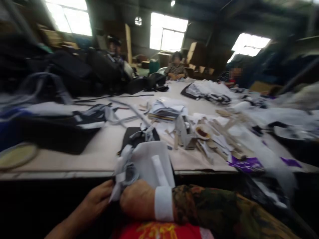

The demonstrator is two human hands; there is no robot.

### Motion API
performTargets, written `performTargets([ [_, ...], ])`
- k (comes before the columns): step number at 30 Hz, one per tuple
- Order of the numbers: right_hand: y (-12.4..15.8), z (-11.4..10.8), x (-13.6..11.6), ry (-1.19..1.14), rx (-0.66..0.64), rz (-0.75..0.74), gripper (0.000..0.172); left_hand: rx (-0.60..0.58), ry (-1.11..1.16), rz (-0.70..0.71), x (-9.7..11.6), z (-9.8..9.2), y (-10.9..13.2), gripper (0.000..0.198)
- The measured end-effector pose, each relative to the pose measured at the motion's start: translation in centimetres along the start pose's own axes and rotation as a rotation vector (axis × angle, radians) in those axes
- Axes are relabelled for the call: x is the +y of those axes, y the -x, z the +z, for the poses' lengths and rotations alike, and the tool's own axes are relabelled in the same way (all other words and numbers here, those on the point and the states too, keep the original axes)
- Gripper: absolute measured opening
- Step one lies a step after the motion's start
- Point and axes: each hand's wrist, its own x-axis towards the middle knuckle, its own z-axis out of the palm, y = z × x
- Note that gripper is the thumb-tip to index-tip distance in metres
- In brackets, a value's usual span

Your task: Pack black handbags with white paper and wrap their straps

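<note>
A light grey fabric piece (147,161) with bunched grey and white straps (126,169) hangs over the near table edge, close to my body. My right hand (138,199) is closed on the lower part of this piece; its fingertips are hidden behind the fist. My left hand (99,196) has its fingers curled against the piece's left edge, gripping the white strap end. Motion blur hides fine detail at the fingers. Just beyond lies a black fabric part (132,134) with more grey strapping. A white band (163,203) circles my right wrist, below a camouflage sleeve.
On the table (99,156), a stack of fabric pieces (168,111) sits beyond scattered strips and a small bowl (202,131). Purple wrappers (245,164) lie at the right edge. Black bags (72,68) are piled left. Other people (176,68) sit at the far side.
</note>
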Motion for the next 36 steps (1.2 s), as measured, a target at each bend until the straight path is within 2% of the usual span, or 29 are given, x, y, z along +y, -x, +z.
performTargets([
  [2,0.4,0.6,-0.5,-0.063,0.091,0.015,0.025,0.056,-0.003,-0.063,-0.2,0.5,2.2,0.032],
  [4,1.5,0.0,-0.5,-0.075,0.111,0.022,0.027,0.097,-0.058,-0.07,-0.2,0.9,2.9,0.026],
  [6,2.4,-1.8,-0.5,-0.117,0.184,0.02,0.029,0.097,-0.123,-0.059,-0.1,1.0,3.0,0.021],
  [9,2.3,-5.1,-0.3,-0.126,0.316,-0.077,0.023,0.078,-0.163,0.002,0.1,0.6,2.8,0.014],
  [11,1.2,-6.2,-0.1,-0.079,0.331,-0.14,0.024,0.072,-0.163,0.057,0.1,0.4,2.7,0.026],
  [13,0.0,-6.1,0.4,-0.039,0.29,-0.146,0.04,0.044,-0.185,0.081,0.1,0.1,2.7,0.037],
  [15,-0.7,-5.3,1.0,-0.032,0.25,-0.114,0.045,-0.012,-0.262,0.078,0.2,-0.1,2.7,0.036],
  [18,-0.5,-4.1,1.6,-0.039,0.245,-0.103,0.032,-0.074,-0.473,0.102,0.8,-0.6,3.0,0.021],
  [21,0.3,-3.9,2.1,-0.009,0.27,-0.148,0.021,-0.068,-0.64,0.143,1.5,-1.1,3.3,0.006],
  [31,0.5,-4.1,2.7,-0.015,0.268,-0.197,0.014,-0.031,-0.817,0.183,1.7,-2.1,2.5,0.019],
  [36,0.5,-3.6,2.7,-0.025,0.282,-0.18,0.008,-0.062,-0.796,0.113,1.8,-1.7,4.0,0.023],
])
